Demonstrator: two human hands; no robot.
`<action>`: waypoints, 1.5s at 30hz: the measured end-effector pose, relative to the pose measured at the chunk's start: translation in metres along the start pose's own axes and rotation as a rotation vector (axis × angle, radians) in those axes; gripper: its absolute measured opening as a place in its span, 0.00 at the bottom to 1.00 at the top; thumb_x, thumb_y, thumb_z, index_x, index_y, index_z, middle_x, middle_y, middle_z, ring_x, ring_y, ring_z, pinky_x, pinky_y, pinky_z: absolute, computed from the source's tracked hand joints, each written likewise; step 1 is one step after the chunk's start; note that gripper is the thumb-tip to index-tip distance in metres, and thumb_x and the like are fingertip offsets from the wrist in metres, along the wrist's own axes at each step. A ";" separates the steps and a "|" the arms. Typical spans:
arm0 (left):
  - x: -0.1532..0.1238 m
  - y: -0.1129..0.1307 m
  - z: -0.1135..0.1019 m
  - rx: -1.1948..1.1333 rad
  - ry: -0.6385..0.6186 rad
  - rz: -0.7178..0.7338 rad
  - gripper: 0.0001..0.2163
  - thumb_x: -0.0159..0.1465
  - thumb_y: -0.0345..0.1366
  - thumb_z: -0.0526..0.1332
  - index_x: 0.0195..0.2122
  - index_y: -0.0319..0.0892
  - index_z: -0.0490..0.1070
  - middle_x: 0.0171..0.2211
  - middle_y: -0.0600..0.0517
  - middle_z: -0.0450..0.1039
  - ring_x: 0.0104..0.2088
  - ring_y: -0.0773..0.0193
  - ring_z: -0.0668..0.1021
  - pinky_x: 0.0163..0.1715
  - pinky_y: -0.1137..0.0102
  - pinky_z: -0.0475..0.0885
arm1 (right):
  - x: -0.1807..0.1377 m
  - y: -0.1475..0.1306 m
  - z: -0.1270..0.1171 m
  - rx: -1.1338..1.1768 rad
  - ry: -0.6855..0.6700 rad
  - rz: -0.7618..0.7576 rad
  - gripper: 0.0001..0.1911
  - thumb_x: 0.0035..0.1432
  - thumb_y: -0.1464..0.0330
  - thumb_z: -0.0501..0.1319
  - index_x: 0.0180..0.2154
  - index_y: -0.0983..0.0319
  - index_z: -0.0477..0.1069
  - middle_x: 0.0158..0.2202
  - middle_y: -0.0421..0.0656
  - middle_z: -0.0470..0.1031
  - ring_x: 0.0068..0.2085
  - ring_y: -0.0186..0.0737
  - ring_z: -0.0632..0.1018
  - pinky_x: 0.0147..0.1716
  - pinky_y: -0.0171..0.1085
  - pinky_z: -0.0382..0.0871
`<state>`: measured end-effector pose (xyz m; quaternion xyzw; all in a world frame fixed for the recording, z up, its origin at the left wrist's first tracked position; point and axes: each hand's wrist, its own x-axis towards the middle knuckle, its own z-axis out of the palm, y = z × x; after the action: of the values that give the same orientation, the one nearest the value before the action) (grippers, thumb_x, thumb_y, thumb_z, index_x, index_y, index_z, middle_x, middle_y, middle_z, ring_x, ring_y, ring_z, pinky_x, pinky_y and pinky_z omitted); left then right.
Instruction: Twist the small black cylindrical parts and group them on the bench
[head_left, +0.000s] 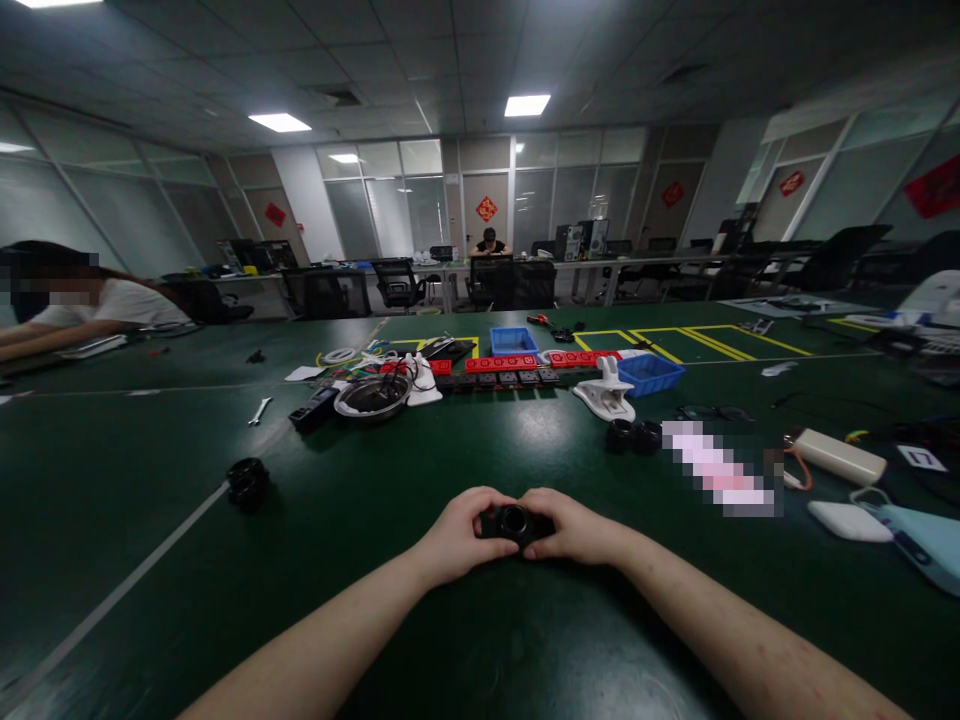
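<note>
Both hands hold one black part with a round opening [515, 519] just above or on the green table, in the lower middle of the head view. My left hand [472, 532] is closed round its left end, and my right hand [566, 525] grips its right end. The round opening faces up towards me between the thumbs; the ends are covered by my fingers. A similar ribbed black part [248, 484] stands alone to the left. Two more black round parts [633, 436] sit together beyond my right hand.
Across the table lie red and black socket strips [501, 364], a blue bin [650, 374], a white clamp base [606, 392], a metal bowl [373, 398] and a wrench [260, 411]. To the right are a beige power bank [840, 457] and a white case [850, 521]. A person [97, 295] sits at left.
</note>
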<state>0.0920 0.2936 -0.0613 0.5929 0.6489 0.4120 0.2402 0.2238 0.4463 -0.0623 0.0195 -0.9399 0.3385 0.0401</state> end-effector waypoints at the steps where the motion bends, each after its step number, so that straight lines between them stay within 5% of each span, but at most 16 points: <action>1: 0.000 0.001 0.000 0.003 0.002 0.008 0.16 0.49 0.35 0.65 0.40 0.42 0.68 0.38 0.51 0.66 0.33 0.64 0.69 0.27 0.75 0.64 | 0.000 0.000 0.000 -0.005 -0.002 -0.001 0.16 0.43 0.66 0.65 0.36 0.63 0.69 0.33 0.40 0.67 0.37 0.39 0.68 0.36 0.36 0.61; 9: 0.001 0.000 0.002 0.015 0.010 0.002 0.17 0.49 0.34 0.65 0.41 0.42 0.68 0.38 0.51 0.66 0.31 0.66 0.68 0.26 0.75 0.63 | 0.001 0.002 0.003 0.005 0.027 0.000 0.16 0.41 0.66 0.66 0.35 0.63 0.70 0.32 0.40 0.68 0.35 0.38 0.68 0.34 0.34 0.61; 17: 0.000 0.003 0.006 0.080 0.107 -0.039 0.16 0.48 0.35 0.66 0.39 0.42 0.69 0.35 0.52 0.67 0.33 0.63 0.69 0.32 0.72 0.65 | 0.003 0.003 0.017 -0.045 0.179 0.183 0.19 0.33 0.62 0.69 0.27 0.63 0.65 0.26 0.36 0.64 0.29 0.34 0.66 0.25 0.30 0.55; 29: -0.004 0.011 0.016 0.200 0.255 -0.107 0.13 0.49 0.36 0.64 0.37 0.43 0.68 0.35 0.51 0.68 0.36 0.60 0.70 0.34 0.67 0.67 | 0.006 -0.013 0.029 -0.385 0.312 0.308 0.20 0.38 0.55 0.64 0.25 0.62 0.61 0.26 0.40 0.66 0.28 0.37 0.67 0.26 0.34 0.54; 33: -0.002 0.009 0.015 0.195 0.260 -0.110 0.13 0.49 0.35 0.64 0.37 0.43 0.68 0.35 0.51 0.68 0.35 0.60 0.70 0.33 0.68 0.66 | 0.005 -0.015 0.029 -0.383 0.309 0.302 0.23 0.37 0.51 0.63 0.28 0.63 0.64 0.28 0.42 0.68 0.31 0.41 0.68 0.29 0.37 0.56; 37: 0.000 0.007 0.009 0.167 0.167 -0.068 0.15 0.49 0.36 0.64 0.38 0.43 0.68 0.36 0.51 0.68 0.36 0.60 0.70 0.32 0.69 0.66 | 0.003 -0.009 0.020 -0.197 0.219 0.135 0.29 0.36 0.52 0.65 0.40 0.62 0.66 0.35 0.43 0.69 0.37 0.43 0.68 0.35 0.38 0.59; 45: 0.001 0.000 0.002 0.095 0.018 0.019 0.15 0.50 0.35 0.64 0.40 0.43 0.67 0.37 0.52 0.66 0.34 0.64 0.69 0.28 0.74 0.64 | 0.001 0.001 0.001 0.025 0.010 0.007 0.19 0.42 0.65 0.66 0.39 0.62 0.69 0.35 0.41 0.69 0.37 0.39 0.69 0.36 0.35 0.61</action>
<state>0.0934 0.2954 -0.0616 0.6060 0.6644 0.3881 0.2018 0.2231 0.4466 -0.0641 0.0150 -0.9355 0.3504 0.0436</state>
